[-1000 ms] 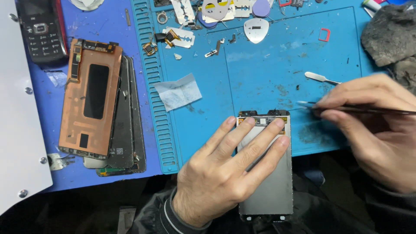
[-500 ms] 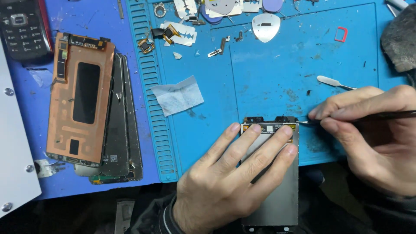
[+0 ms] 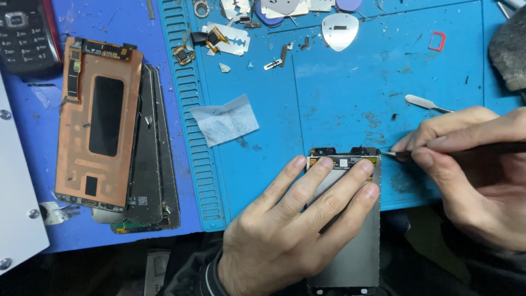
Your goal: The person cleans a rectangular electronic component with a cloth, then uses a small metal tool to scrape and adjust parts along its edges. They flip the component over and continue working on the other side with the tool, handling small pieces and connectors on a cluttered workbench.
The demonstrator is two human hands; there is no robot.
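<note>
Left hand (image 3: 290,230) flat on the phone screen panel (image 3: 350,241) at six o'clock, fingers spread. Right hand (image 3: 476,175) at three o'clock, fingers pinching a thin metal tool (image 3: 438,153), tip touching the panel's top right corner.

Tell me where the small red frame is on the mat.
In the head view, the small red frame lies near the upper right corner of the blue mat, right of the silver pick and left of the grey cloth.
</note>
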